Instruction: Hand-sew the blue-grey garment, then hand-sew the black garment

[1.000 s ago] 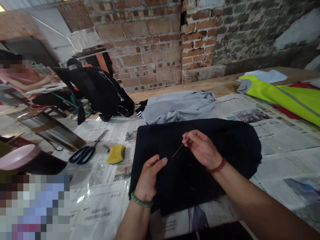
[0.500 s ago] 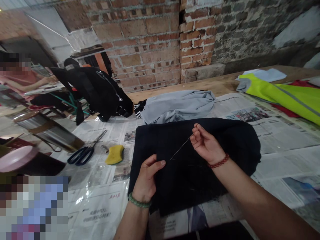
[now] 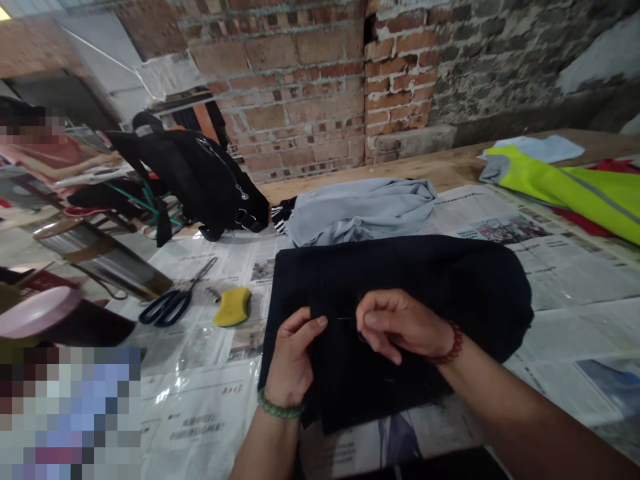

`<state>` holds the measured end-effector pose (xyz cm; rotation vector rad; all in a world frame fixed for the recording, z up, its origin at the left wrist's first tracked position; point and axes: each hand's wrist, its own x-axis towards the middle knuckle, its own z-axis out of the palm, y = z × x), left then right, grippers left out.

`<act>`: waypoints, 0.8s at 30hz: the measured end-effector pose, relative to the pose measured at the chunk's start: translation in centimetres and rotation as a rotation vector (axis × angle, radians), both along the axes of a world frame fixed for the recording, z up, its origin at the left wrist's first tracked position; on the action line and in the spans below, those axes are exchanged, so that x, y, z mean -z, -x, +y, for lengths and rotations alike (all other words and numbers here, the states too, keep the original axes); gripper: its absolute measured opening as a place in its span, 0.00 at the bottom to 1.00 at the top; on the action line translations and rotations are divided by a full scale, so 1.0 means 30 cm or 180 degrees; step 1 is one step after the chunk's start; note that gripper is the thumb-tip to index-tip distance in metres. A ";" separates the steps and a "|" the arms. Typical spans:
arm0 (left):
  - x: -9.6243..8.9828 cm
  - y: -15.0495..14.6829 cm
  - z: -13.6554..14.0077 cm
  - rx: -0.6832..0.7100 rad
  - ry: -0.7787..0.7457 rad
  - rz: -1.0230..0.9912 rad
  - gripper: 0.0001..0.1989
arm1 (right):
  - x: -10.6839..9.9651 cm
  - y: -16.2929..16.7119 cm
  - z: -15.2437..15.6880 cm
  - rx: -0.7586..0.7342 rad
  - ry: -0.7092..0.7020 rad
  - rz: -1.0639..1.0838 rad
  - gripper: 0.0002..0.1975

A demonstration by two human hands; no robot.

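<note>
Head view: my right hand (image 3: 403,325) is lowered. Half a second ago it stood raised over the dark cloth (image 3: 450,287), with a pale strand running straight from its fingers to the fabric; that slanting strand no longer shows. The hand now sits low over the cloth, just right of a short pale line (image 3: 344,319). Judgement: one pull of the strand is finished, and the working point is back at the fabric.

My left hand (image 3: 294,352) keeps its position: thumb and forefinger pinch the dark cloth along a fold, left of the pale line. The cloth lies folded toward the near edge of the newspaper-covered surface (image 3: 200,417), about midway along it.

Limits of view. Right hand: the fingers curl toward the thumb; I cannot tell whether they pinch anything. Pale line: thread or needle, not determinable. Fabric: too dark to show any finer stitching. A pixelated patch (image 3: 70,413) masks the area toward the surface's near left corner. The frame cuts off both my forearms.
</note>
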<state>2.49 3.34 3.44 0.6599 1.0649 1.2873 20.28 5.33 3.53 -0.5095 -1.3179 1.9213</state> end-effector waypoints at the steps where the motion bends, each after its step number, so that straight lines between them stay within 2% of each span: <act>1: 0.000 -0.001 0.000 -0.0015 -0.0026 0.0021 0.06 | 0.000 0.006 -0.007 -0.0135 -0.0087 -0.0198 0.09; 7: 0.006 0.001 0.004 -0.0109 -0.0162 0.0160 0.07 | 0.000 0.027 -0.014 -0.0084 -0.0256 -0.1134 0.04; 13: 0.017 -0.003 0.003 -0.0138 -0.0193 0.0363 0.07 | -0.009 0.032 -0.011 0.0007 -0.0163 -0.1224 0.07; 16: 0.030 -0.001 0.006 -0.0303 -0.0295 0.0629 0.08 | -0.010 0.036 -0.008 0.0032 -0.0083 -0.1296 0.07; 19: 0.040 0.004 0.006 -0.0427 -0.0843 0.1488 0.06 | -0.006 0.043 -0.004 0.0066 0.0041 -0.1412 0.07; 22: 0.040 0.008 0.003 -0.0239 -0.1712 0.2679 0.05 | 0.000 0.052 -0.002 0.0085 0.0208 -0.1494 0.07; 24: 0.037 0.008 0.001 -0.0182 -0.2115 0.3159 0.06 | 0.003 0.055 -0.002 0.0093 0.0294 -0.1485 0.07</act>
